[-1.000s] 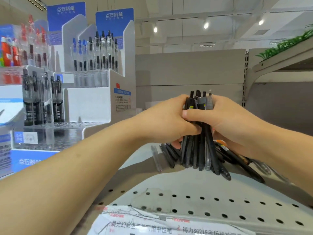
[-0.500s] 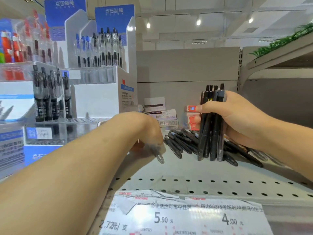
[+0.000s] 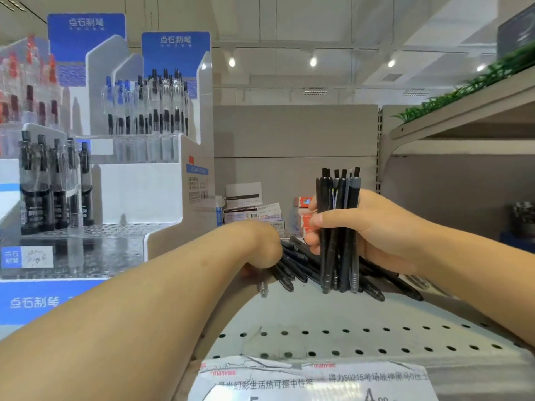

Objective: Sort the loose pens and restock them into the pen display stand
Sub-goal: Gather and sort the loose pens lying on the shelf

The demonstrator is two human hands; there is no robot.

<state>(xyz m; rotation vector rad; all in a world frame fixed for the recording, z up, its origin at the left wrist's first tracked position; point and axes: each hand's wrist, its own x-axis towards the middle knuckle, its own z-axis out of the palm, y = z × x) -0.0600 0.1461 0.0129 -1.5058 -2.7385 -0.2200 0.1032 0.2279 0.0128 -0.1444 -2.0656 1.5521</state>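
Gripping an upright bundle of dark pens (image 3: 338,227), the right hand (image 3: 373,227) is wrapping thumb and fingers round the middle of the barrels, holding them just above the loose pens (image 3: 301,264) that are lying scattered on the perforated shelf (image 3: 333,340); the left hand (image 3: 262,250) is reaching down onto that pile with its knuckles toward the camera, and whether its fingers are closing on a pen cannot be told, since they are hidden behind the back of the hand. What is looking risky is the bundle itself: the barrels are smooth and many for one hand, their lower ends are hanging uneven, and a slackening of the thumb could be letting one slide out and drop back into the heap; adding another pen from the left hand would be forcing the fingers to loosen for a moment, which is likely the weakest point. A clear pen (image 3: 263,286) is lying near the left wrist and pointing toward the shelf's front, so a sweep of the forearm could be rolling it toward the edge. As for looks, the bundle's pens are mostly black with one greyer barrel at the right, clicker ends pointing up; the pen display stand (image 3: 162,180) is standing well apart to the left, its upper tiers holding upright blue and black pens while its lowest clear tier is showing open holes.
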